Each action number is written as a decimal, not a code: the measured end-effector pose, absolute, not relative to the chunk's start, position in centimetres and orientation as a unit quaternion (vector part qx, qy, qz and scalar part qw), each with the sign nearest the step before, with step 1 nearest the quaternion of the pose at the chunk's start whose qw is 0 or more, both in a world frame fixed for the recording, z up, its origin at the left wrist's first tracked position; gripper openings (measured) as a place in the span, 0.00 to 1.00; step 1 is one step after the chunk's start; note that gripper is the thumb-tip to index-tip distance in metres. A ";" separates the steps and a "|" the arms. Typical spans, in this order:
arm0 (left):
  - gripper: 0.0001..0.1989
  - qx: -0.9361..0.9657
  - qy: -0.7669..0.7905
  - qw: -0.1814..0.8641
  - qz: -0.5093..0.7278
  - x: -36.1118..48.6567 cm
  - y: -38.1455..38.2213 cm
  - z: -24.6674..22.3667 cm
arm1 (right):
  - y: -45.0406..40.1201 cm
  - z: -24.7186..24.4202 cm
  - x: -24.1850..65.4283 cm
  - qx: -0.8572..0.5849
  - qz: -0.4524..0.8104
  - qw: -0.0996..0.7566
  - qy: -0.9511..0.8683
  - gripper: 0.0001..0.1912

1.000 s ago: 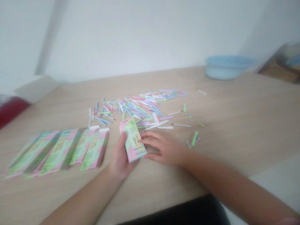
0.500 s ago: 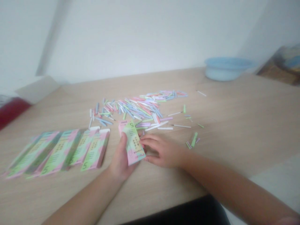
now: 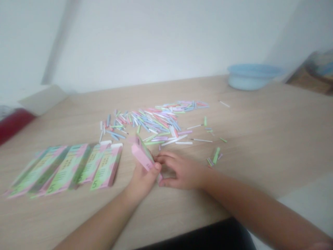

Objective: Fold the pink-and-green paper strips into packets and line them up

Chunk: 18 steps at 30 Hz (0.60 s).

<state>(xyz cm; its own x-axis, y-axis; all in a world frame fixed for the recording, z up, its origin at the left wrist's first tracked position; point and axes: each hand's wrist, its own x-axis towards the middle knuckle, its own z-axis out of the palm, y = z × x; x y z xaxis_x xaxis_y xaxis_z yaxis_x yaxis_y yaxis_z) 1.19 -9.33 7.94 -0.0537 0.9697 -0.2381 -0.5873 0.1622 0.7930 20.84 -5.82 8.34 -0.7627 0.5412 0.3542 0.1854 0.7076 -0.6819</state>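
Left hand (image 3: pixel 143 176) is wrapped around a pink-and-green box (image 3: pixel 142 155), which is held tilted over the table (image 3: pixel 260 139), its narrow pink side turned upward and the thumb pressed near its lower end. By the right hand (image 3: pixel 183 170), with fingers and thumb bent, the same end of the box is met; whether it is pinched there cannot be told, as the contact is blurred and partly hidden. Beyond the box, coloured sticks (image 3: pixel 154 121) are heaped across the table, and green pieces (image 3: pixel 215 155) are scattered beyond the right hand. On the left, similar boxes (image 3: pixel 106 169) are laid side by side at a slant. Farther back, a blue basin (image 3: pixel 249 79) is placed near the wall (image 3: pixel 166 41).
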 end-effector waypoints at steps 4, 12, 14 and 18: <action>0.20 0.289 0.434 0.570 0.635 2.2 -9.8 8.5 | -5.8 7.7 20.6 -0.232 0.293 0.288 -0.882 0.29; 0.44 0.637 0.495 0.384 0.449 1.9 -10.7 6.3 | -6.3 8.1 20.7 -0.233 0.335 0.276 -0.870 0.20; 0.41 0.663 0.489 0.365 0.434 1.7 -10.6 6.0 | -6.4 8.0 20.6 -0.248 0.337 0.276 -0.865 0.21; 0.34 0.676 0.497 0.297 0.457 1.8 -10.2 6.2 | -6.6 8.1 20.4 -0.265 0.319 0.271 -0.869 0.17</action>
